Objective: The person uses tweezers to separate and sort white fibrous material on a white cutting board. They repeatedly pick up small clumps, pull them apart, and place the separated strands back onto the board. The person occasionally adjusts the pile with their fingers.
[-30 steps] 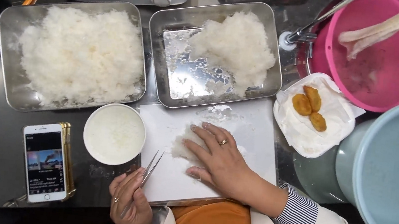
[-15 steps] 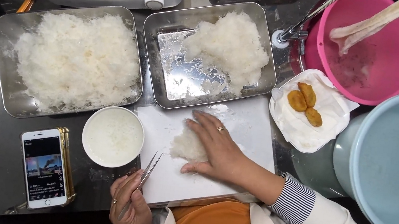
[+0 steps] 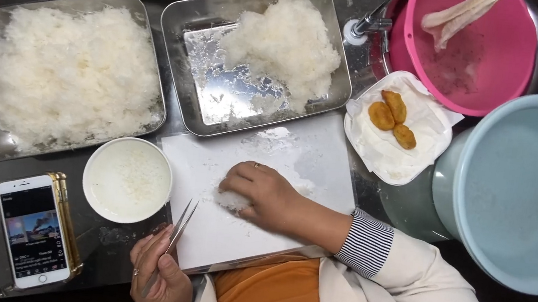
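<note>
Two hands at work over a white board (image 3: 294, 167). Right hand (image 3: 267, 195) palm down, fingers curled and closed over a small lump of white flakes (image 3: 233, 200), pressing it onto the board near the middle; a ring on one finger. Left hand (image 3: 163, 277) lower down, at the board's near left corner, pinching metal tweezers (image 3: 172, 241) between thumb and fingers, tips aimed up and to the right, toward the lump. Lump lying just up and right of the tweezer tips, near but apart, under the right hand, so right hand touching, left hand a little way off. Tweezers' long axis running on a slant from the left hand toward the lump.

Beside the board on the left, a small white bowl (image 3: 127, 180) and a phone (image 3: 32, 230). Beyond the board, two metal trays (image 3: 220, 108) heaped with more white flakes. Off to the right, a paper-lined dish (image 3: 386, 157) with three golden fried pieces (image 3: 394, 115), a pink basin (image 3: 489, 55) and a pale blue basin (image 3: 534, 195).
</note>
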